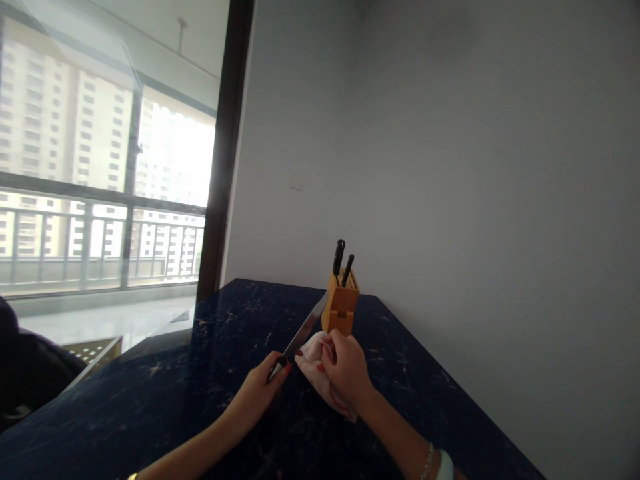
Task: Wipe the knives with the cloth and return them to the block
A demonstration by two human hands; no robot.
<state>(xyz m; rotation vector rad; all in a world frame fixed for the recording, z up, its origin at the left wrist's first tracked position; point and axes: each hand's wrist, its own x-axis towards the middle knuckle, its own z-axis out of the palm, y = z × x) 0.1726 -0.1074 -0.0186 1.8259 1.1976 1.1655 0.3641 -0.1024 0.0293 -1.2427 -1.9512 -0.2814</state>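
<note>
My left hand (267,379) is closed around the dark handle of a kitchen knife (306,328). The blade slants up and away to the right, its far end close beside the wooden knife block (341,308); whether they touch I cannot tell. A white cloth with red edging (320,373) is bunched in my right hand (347,370), just right of the knife handle, and hangs down below the fingers. Two black-handled knives, a larger one (339,257) and a smaller one (348,270), stand in the block's slots with their blades hidden.
A dark blue marbled table (200,407) carries the block and runs up to a grey wall (475,233) behind and on the right. To the left are a dark-framed glass door (223,153) and a balcony railing (100,233). A black object (30,367) sits at the left edge.
</note>
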